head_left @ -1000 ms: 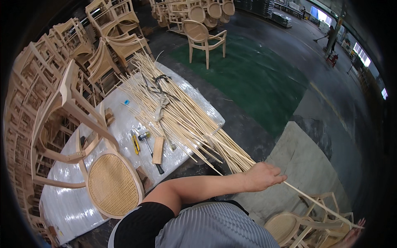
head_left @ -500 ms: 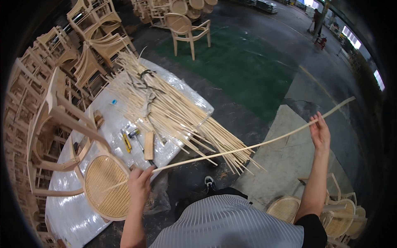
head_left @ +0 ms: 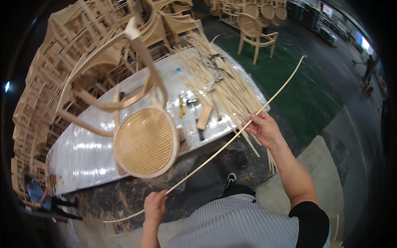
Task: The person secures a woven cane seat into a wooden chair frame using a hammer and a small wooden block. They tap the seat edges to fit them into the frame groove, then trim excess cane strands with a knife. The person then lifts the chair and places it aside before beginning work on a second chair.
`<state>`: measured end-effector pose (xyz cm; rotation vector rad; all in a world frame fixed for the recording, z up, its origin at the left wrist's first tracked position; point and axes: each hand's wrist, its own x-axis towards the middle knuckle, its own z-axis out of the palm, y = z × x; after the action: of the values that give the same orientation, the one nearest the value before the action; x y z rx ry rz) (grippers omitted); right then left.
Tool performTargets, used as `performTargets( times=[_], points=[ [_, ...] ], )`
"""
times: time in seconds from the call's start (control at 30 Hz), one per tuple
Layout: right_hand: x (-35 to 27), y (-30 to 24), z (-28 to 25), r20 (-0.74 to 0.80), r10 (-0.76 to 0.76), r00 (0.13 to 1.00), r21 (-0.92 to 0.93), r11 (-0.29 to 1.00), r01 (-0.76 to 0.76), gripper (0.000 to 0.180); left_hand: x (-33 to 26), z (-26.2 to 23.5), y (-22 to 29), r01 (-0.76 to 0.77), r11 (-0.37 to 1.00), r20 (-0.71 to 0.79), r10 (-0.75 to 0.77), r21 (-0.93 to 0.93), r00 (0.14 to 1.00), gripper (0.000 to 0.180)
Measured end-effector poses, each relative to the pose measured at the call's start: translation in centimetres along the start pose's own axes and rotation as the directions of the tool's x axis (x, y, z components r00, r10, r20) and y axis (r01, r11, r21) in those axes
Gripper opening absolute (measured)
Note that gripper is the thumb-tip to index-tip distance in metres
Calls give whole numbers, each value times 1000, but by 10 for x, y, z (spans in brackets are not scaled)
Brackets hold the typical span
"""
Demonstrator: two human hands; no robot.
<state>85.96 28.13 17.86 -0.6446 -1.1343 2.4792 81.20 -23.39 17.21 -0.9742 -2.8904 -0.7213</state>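
A long, thin, pale rattan strip (head_left: 211,158) runs slantwise in front of me, bowed a little toward its ends. My left hand (head_left: 154,207) is closed around it near the lower end, whose tip sticks out to the left. Farther up, my right hand (head_left: 264,129) pinches it between thumb and fingers, and the upper end reaches out over the green floor. Left of the strip, a wooden chair with a round woven cane panel (head_left: 144,142) lies tipped on the plastic-covered table (head_left: 91,155). A bundle of similar strips (head_left: 237,91) lies beyond my right hand.
On the table are a yellow knife (head_left: 181,106), a hammer (head_left: 193,108) and a wooden block (head_left: 204,117). Stacked chair frames (head_left: 53,62) crowd the left. One chair (head_left: 256,35) stands on the green floor. Someone in blue (head_left: 39,194) is at far left.
My view has swung left. My right hand has come closer to the left along the strip, and the strip now slants more steeply. Its lower end has moved off the woven panel.
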Motion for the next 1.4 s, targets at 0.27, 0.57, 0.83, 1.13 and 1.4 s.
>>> performTargets(
  times=[0.27,0.57,0.83,1.13,1.4],
  points=[
    [-44,85,101,159,145,977,-77,988,-135,17,-143,-44,-85,357,929,-48,-354,96,934,18],
    [-66,142,140,231,220,948,-121,973,-196,22,-240,-87,-161,462,867,-101,-451,185,887,16],
    [-70,141,156,186,197,963,-157,973,-169,26,-269,-110,-205,505,816,-116,-494,282,862,11],
    [-100,203,180,199,315,928,-193,941,-278,22,-254,-85,-212,584,788,345,-613,197,711,12],
    [-135,233,195,193,363,912,-283,910,-303,23,-208,-41,-159,423,904,407,-366,-56,837,13]
  ],
)
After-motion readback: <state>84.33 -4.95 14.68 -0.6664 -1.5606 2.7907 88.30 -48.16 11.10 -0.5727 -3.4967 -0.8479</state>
